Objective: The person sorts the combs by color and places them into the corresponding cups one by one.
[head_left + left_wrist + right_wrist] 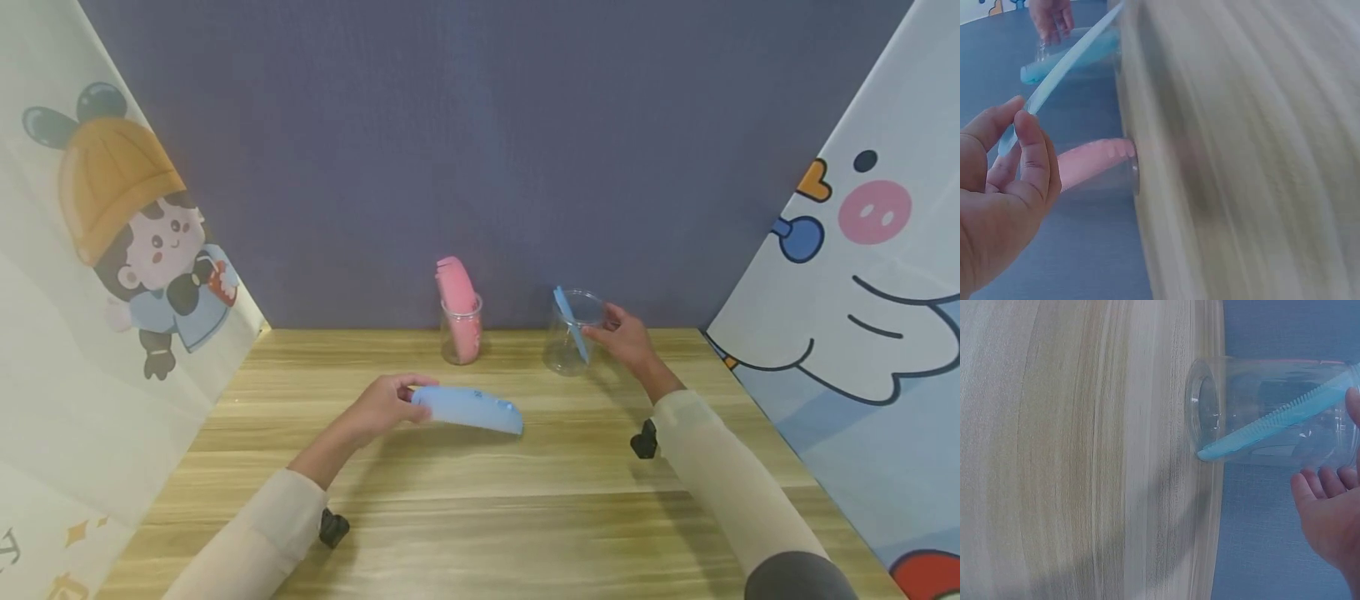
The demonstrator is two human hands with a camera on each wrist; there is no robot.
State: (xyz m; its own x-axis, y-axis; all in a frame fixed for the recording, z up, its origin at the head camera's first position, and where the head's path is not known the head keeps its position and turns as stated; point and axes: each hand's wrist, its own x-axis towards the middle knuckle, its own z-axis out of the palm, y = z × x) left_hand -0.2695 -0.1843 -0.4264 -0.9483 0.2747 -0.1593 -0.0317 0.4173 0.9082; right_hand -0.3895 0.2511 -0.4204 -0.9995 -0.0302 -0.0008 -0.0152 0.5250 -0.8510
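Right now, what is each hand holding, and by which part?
The left hand pinches the blue comb by its near end. The right hand grips the clear cup by its side near the rim.

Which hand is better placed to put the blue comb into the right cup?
Probably the left hand: it already pinches the blue comb. The right hand steadies the right cup.

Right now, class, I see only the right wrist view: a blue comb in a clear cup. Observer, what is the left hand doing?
Observer: The left hand pinches a second blue comb by one end.
Operator: Any other cup out there?
Observer: Yes, another cup stands upright left of the clear cup that the right hand holds.
Operator: Empty?
Observer: No, a pink comb stands in it.
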